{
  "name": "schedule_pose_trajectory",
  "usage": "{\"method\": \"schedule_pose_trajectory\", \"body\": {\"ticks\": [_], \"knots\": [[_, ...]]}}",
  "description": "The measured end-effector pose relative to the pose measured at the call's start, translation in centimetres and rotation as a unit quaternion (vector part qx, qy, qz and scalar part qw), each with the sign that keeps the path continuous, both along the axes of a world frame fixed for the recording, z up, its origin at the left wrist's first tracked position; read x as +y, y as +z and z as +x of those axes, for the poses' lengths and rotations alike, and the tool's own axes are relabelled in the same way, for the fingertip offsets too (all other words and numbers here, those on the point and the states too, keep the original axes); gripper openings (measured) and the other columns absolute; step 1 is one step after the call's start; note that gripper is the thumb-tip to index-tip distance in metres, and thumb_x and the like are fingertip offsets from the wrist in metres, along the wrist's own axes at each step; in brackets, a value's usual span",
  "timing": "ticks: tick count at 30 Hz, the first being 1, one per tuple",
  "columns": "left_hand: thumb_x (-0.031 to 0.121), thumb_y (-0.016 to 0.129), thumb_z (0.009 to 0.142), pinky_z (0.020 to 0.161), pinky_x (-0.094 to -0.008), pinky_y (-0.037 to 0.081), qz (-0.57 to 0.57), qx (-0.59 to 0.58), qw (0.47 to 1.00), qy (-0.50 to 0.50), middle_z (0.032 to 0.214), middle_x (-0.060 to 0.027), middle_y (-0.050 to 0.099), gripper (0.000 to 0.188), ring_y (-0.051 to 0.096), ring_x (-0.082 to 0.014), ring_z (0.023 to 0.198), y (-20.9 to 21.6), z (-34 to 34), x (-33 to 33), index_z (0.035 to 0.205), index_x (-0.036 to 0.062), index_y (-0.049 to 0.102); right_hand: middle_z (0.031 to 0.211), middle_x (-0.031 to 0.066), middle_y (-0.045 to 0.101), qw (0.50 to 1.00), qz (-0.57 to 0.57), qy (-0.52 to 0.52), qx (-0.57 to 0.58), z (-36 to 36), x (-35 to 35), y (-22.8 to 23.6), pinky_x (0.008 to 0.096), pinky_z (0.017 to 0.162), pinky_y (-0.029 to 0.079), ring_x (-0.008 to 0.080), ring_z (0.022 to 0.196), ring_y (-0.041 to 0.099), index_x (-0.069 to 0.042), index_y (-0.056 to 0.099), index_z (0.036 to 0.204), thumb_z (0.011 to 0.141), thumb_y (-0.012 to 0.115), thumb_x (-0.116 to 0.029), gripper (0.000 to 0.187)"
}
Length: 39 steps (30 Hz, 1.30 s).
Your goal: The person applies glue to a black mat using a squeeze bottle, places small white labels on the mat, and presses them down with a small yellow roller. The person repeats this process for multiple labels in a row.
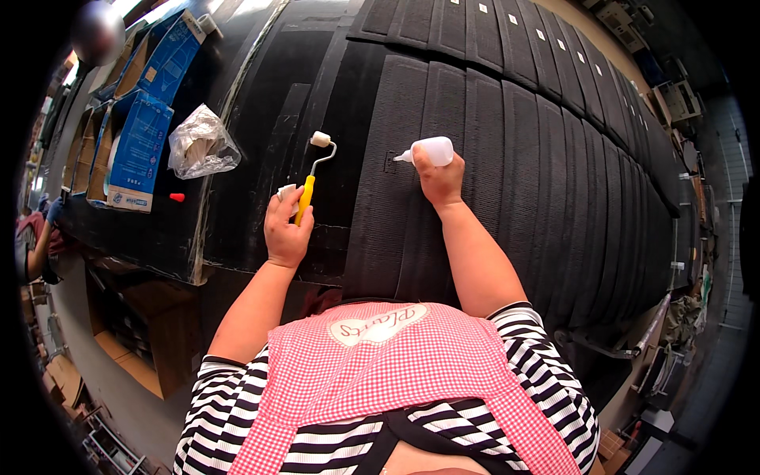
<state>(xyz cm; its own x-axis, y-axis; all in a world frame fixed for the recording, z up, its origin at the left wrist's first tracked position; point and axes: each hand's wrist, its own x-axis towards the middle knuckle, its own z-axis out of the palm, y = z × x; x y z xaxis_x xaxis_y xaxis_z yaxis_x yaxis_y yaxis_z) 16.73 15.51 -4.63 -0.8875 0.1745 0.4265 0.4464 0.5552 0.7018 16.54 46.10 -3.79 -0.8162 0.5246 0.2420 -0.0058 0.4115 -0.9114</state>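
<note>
Squeeze bottle (437,150) in the right hand (440,178), small roller (308,190) in the left hand (286,236)

The right hand's fingers are closed around the white, translucent squeeze bottle, which lies tilted on its side with its narrow nozzle (402,157) pointing left. The nozzle is at a small rectangular mark (390,161) near the left edge of a black ribbed panel (380,214) — whether the tip touches the surface, I cannot tell.

The left hand's fingers are curled about the lower part of the small roller's yellow handle. Its bent metal rod leads up to a white roller head (320,139), over the dark tabletop (261,170) left of the panel. A crumpled white piece (286,191) shows at the same fingers; its material is unclear.

More black ribbed panels (538,158) spread to the right, and those along the far row (475,36) bear small white labels. Left of the roller sit a clear plastic bag (204,150), a small red cap-like piece (176,197) and blue cardboard boxes (141,154) with open tops. A brown carton (131,356) stands below the table's near edge. At the far left is another person (33,245) — a blue-gloved hand (55,210) shows beside the table.
</note>
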Motion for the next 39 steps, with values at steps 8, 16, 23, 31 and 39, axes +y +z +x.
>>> {"method": "schedule_pose_trajectory", "body": {"ticks": [8,16,23,31,39], "knots": [[0.005,0.073,0.079,0.083,-0.0386,0.053,-0.004,0.003,1.0,0.003,0.105,-0.016,0.063,0.039,0.064,-0.0332,0.092,0.0,0.0,0.0,0.117,0.0056,0.069,0.078,0.0083,0.073,0.998,-0.034,0.038,-0.032,1.3,0.0,0.0,0.0336,0.069,0.056,0.0208,0.073,0.072,-0.004,0.072,0.084,0.085,0.074,-0.03,0.027],[0.005,0.073,0.079,0.085,-0.0376,0.053,-0.01,-0.014,1.0,0.006,0.107,-0.0158,0.064,0.038,0.065,-0.0324,0.096,-0.1,0.1,-0.1,0.118,0.0048,0.069,0.069,-0.0002,0.056,0.865,-0.499,0.026,0.039,1.1,1.2,3.1,0.0251,0.059,0.041,0.0083,0.062,0.049,-0.009,0.066,0.08,0.089,0.072,-0.044,0.036],[0.006,0.073,0.079,0.085,-0.0391,0.053,-0.014,-0.006,1.0,0.007,0.107,-0.0156,0.063,0.039,0.064,-0.0335,0.096,0.0,0.1,0.0,0.117,0.0049,0.069,0.058,-0.0026,0.041,0.563,-0.787,0.242,0.073,-0.3,2.3,1.8,0.0258,0.061,0.035,0.0083,0.056,0.035,-0.011,0.056,0.064,0.088,0.066,-0.057,0.053],[0.006,0.073,0.079,0.084,-0.0396,0.053,-0.025,0.014,1.0,0.0,0.106,-0.0158,0.063,0.038,0.063,-0.0337,0.094,0.2,0.1,0.2,0.116,0.0052,0.068,0.058,-0.0029,0.04,0.468,-0.852,0.208,0.111,-5.4,5.4,0.6,0.0273,0.059,0.034,0.0093,0.052,0.035,-0.01,0.053,0.066,0.094,0.052,-0.057,0.055],[0.007,0.074,0.078,0.085,-0.0396,0.052,-0.027,0.017,0.999,0.005,0.108,-0.015,0.063,0.039,0.063,-0.0339,0.096,-0.1,0.2,0.3,0.117,0.0064,0.069,0.063,-0.0009,0.042,0.497,-0.853,0.111,0.112,-4.3,5.6,0.8,0.0288,0.059,0.035,0.0113,0.055,0.039,-0.006,0.055,0.075,0.089,0.024,-0.086,0.087]]}}
